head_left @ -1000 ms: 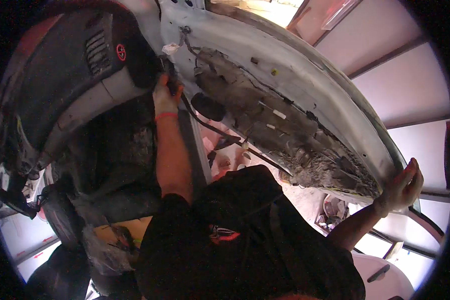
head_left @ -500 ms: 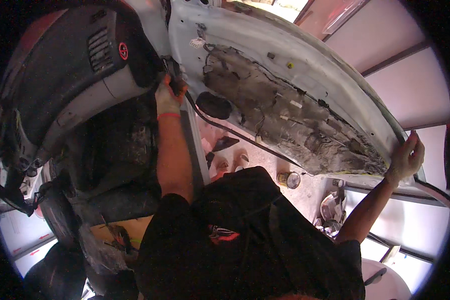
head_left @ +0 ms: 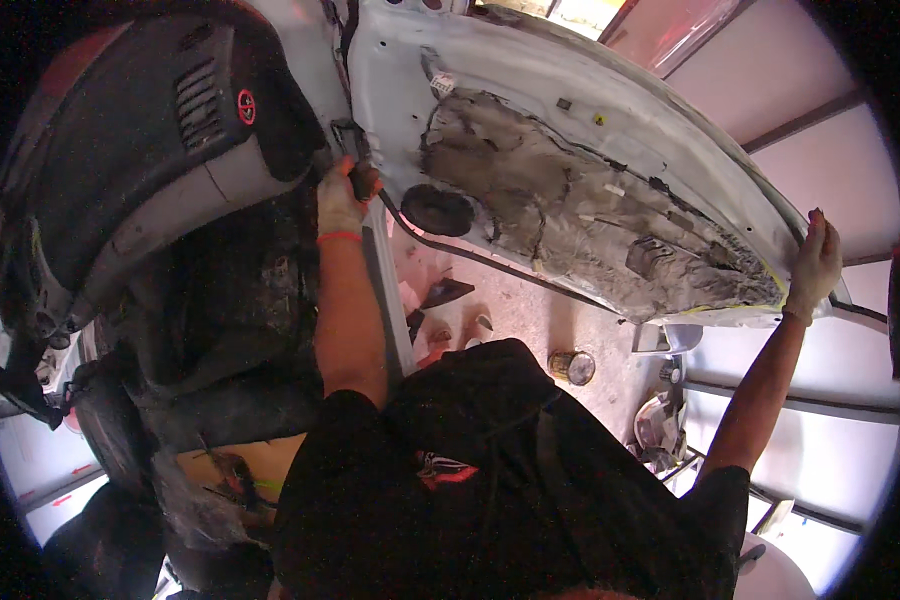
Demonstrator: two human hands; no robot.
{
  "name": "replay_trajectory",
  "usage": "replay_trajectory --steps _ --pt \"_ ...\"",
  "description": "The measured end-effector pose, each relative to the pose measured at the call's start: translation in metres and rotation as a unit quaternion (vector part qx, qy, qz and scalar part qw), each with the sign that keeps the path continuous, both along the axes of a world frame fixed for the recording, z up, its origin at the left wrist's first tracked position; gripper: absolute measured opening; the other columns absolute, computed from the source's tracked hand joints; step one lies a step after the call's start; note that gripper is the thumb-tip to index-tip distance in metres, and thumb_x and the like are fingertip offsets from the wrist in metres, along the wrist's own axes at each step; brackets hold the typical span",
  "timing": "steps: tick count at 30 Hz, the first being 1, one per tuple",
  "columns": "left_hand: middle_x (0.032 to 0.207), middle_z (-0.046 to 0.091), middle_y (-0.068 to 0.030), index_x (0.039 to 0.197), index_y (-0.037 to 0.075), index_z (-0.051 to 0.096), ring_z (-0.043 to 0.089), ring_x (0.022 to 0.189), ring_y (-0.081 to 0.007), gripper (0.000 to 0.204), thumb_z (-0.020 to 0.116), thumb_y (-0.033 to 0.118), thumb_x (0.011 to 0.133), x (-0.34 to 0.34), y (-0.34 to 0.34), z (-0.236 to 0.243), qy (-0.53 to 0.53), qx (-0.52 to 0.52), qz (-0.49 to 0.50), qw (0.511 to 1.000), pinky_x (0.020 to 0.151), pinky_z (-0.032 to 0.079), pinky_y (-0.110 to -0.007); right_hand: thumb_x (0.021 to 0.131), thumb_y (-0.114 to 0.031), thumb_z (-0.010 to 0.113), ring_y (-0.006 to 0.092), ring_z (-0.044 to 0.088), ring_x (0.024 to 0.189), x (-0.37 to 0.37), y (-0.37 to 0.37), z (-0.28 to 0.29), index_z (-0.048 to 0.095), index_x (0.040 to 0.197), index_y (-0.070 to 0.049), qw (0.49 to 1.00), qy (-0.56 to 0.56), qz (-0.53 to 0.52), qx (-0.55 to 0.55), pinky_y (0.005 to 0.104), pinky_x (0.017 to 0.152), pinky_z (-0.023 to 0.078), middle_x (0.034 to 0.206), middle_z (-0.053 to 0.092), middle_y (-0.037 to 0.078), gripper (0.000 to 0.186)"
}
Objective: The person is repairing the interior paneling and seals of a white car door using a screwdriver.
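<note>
- Dashboard [head_left: 160, 150] at 10 o'clock: dark, with a vent slot and a small red round mark; a grey band runs along its lower edge.
- Seats [head_left: 120, 440] at 8 o'clock, dark, with some cardboard and clutter [head_left: 225, 475] lying just beside them.
- Left hand [head_left: 338, 195] at 11 o'clock, gloved, red band at the wrist; fingers clenched around a dark tool handle [head_left: 362, 180] right at the door's hinge edge. Arm runs straight up from the black shirt [head_left: 490, 480].
- Sill [head_left: 385, 290]: grey strip just right of the left forearm, running toward 6 o'clock.
- Door [head_left: 530, 110] from 12 to 3 o'clock: open, white, inner trim off, bare panel showing grimy brown residue, a round dark speaker hole [head_left: 437, 210] near its lower front corner, loose wiring along the middle.
- Floor [head_left: 530, 310] under the door, dusty concrete; a small round can [head_left: 572, 367] sits on it near centre, scraps nearby.
- Right hand [head_left: 815, 265] at 3 o'clock, arm stretched out; fingers curled over the door's rear edge, grasping it.
</note>
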State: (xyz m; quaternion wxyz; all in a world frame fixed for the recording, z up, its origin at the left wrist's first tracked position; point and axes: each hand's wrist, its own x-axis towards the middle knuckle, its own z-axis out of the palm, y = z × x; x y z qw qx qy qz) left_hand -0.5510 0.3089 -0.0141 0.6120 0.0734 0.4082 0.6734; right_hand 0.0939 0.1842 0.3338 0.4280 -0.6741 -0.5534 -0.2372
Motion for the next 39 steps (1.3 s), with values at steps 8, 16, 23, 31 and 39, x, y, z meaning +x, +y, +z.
replay_trajectory --steps 8,16,23,31,39 --pt "0.085 0.071 -0.0119 0.103 0.004 0.065 0.069 0.062 -0.0258 0.026 0.064 0.030 0.101 -0.017 -0.032 -0.014 0.052 0.015 -0.015 0.998 0.049 0.057 -0.040 0.104 -0.036 0.062 0.0114 0.067 0.094 0.020 0.013 0.003 0.073 0.122 -0.003 0.996 0.044 0.066 -0.033 0.0262 0.082 0.051 0.113 0.076 0.008 0.039" --pt "0.081 0.068 -0.0109 0.103 0.004 0.064 0.067 0.060 -0.0252 0.023 0.065 0.026 0.101 -0.022 -0.052 -0.007 0.036 -0.012 0.011 0.999 0.046 0.054 -0.038 0.104 -0.039 0.060 0.0145 0.068 0.100 0.023 0.019 0.011 0.072 0.122 -0.003 0.997 0.038 0.055 -0.046 0.0286 0.087 0.052 0.116 0.076 0.008 0.042" --pt "0.079 0.066 -0.0090 0.100 0.003 0.063 0.066 0.061 -0.0241 0.020 0.064 0.024 0.100 -0.019 -0.059 0.004 0.075 -0.016 0.015 0.997 0.047 0.053 -0.037 0.104 -0.038 0.060 0.0176 0.069 0.102 0.027 0.018 0.015 0.074 0.119 -0.004 0.998 0.015 0.034 -0.060 0.0321 0.089 0.053 0.115 0.076 0.008 0.040" --pt "0.093 0.066 -0.0093 0.144 0.016 0.046 0.068 0.065 -0.0215 0.048 0.062 0.021 0.099 -0.031 -0.026 0.015 0.298 0.027 -0.008 0.954 0.044 0.052 -0.036 0.104 -0.038 0.059 0.0169 0.068 0.102 0.024 0.018 0.011 0.074 0.121 -0.003 0.997 0.036 0.059 -0.042 0.0313 0.090 0.052 0.114 0.076 0.009 0.041" --pt "0.093 0.069 -0.0151 0.152 0.013 0.041 0.067 0.057 -0.0242 0.058 0.054 0.018 0.096 -0.074 0.019 -0.030 0.629 0.065 0.101 0.768 0.051 0.055 -0.040 0.106 -0.039 0.058 0.0111 0.065 0.095 -0.006 0.018 0.016 0.073 0.121 -0.002 0.994 0.076 0.067 -0.032 0.0268 0.083 0.051 0.110 0.076 0.007 0.043"
